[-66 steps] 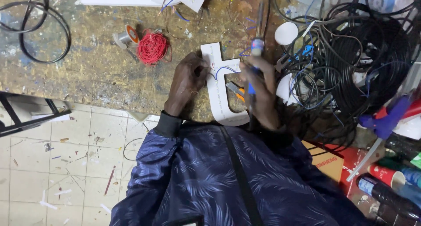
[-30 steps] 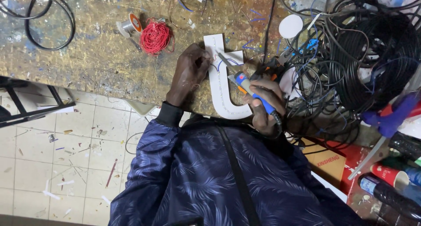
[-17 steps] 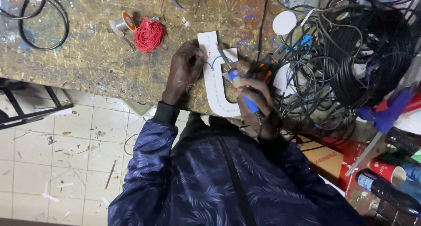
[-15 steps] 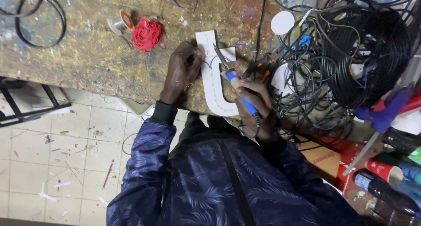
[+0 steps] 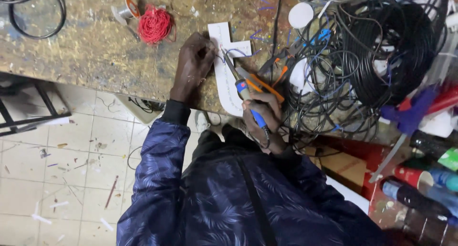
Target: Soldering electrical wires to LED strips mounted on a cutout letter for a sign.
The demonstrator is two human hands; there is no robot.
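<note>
A: In the head view, what do the hands hold?

B: The right hand point(image 5: 262, 115) is closed around a soldering iron point(image 5: 245, 91) with a blue handle, and the tip points up-left to the white letter-shaped piece point(image 5: 226, 79). The left hand point(image 5: 193, 67) presses this piece on the worktable point(image 5: 86, 55); its fingers are pressed together on the left edge, just beside the tip

A: What lies around the grip?

B: Orange pliers point(image 5: 267, 79) are just right of the iron, a tangle of black cables point(image 5: 381, 50) further right, a red wire coil point(image 5: 155, 24) up-left

A: What could go wrong?

B: I think the hot tip may touch the left fingers, because they are so close, or burn a cable if the hand swings right
</note>
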